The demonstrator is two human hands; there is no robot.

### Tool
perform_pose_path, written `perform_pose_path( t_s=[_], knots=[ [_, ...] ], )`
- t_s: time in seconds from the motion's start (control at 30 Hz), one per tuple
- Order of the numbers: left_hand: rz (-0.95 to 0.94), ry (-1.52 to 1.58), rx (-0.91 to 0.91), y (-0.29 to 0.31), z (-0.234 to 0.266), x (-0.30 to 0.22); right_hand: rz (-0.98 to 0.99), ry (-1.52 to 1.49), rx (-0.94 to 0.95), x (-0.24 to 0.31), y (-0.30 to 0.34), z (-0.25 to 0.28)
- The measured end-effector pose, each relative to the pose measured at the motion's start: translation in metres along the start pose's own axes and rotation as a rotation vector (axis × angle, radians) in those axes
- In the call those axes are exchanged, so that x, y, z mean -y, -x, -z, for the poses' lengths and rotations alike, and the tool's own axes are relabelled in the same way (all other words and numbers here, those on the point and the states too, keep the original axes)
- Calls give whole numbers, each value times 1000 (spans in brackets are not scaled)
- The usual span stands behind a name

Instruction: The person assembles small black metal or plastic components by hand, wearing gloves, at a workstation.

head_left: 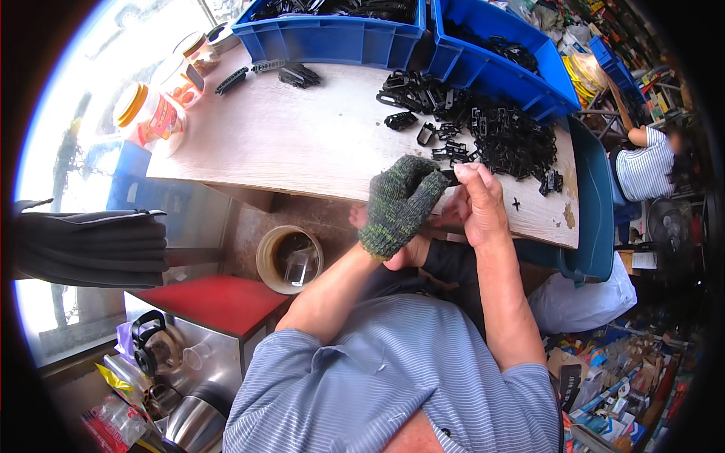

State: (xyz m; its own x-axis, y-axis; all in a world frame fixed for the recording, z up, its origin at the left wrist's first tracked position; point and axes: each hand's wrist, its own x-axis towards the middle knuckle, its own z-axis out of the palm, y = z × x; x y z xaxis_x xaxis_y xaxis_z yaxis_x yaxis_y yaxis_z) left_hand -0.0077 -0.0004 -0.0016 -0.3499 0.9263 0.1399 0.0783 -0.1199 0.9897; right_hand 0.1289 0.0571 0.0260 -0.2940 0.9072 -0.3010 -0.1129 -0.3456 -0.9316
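My left hand [404,202] wears a dark green and black knit glove, its fingers curled closed at the table's near edge. Beside it my right hand [482,204] is bare, with the thumb raised and the fingers bent inward. A small black plastic part [451,177] shows between the two hands, gripped by both; most of it is hidden by fingers and glove. Just beyond lie loose black plastic pieces [423,94], some of them frame-shaped. They run into a dense heap of small black parts [513,143] on the right.
Two blue bins [332,41] [502,72] of black parts stand at the table's [302,136] back. Lidded jars [151,113] sit at its left. A bucket [264,260] is below, a green tub [596,204] at the right. Another person [646,166] is far right.
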Motion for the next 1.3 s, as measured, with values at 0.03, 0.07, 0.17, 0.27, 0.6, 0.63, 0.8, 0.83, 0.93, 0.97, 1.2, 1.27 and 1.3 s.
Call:
perform_pose_path(
  t_s=[0.03,0.07,0.17,0.27,0.6,0.63,0.8,0.83,0.93,0.97,1.2,1.27,1.3],
  knots=[
    [1,-2,2,3,0,1,-1,-2,-1,-3,1,3],
    [0,22,-16,6,0,4,-19,24,86,-7,0,7],
    [28,126,-19,12,-9,6,80,6,134,-21,1,12],
    [4,152,-5,15,-14,8,129,-57,110,-29,3,17],
    [-367,-561,-50,-22,-13,8,146,-155,-115,-5,9,68],
    [-347,-720,-2,-28,-15,0,132,-125,-200,4,9,79],
    [-394,-1053,107,-41,-26,-2,207,-236,-499,51,-10,156],
    [-365,-1091,120,-43,-23,-4,241,-278,-560,63,-14,167],
    [-366,-1061,120,-48,-25,7,320,-352,-821,92,-17,199],
    [-373,-1060,121,-48,-26,12,332,-342,-857,95,-16,206],
    [-510,-770,-18,-52,-16,27,186,-51,-360,45,-11,145],
    [-474,-606,-4,-50,-18,28,164,-36,-176,28,-9,119],
    [-480,-444,-15,-45,-20,21,159,-29,-123,20,-9,108]
  ],
)
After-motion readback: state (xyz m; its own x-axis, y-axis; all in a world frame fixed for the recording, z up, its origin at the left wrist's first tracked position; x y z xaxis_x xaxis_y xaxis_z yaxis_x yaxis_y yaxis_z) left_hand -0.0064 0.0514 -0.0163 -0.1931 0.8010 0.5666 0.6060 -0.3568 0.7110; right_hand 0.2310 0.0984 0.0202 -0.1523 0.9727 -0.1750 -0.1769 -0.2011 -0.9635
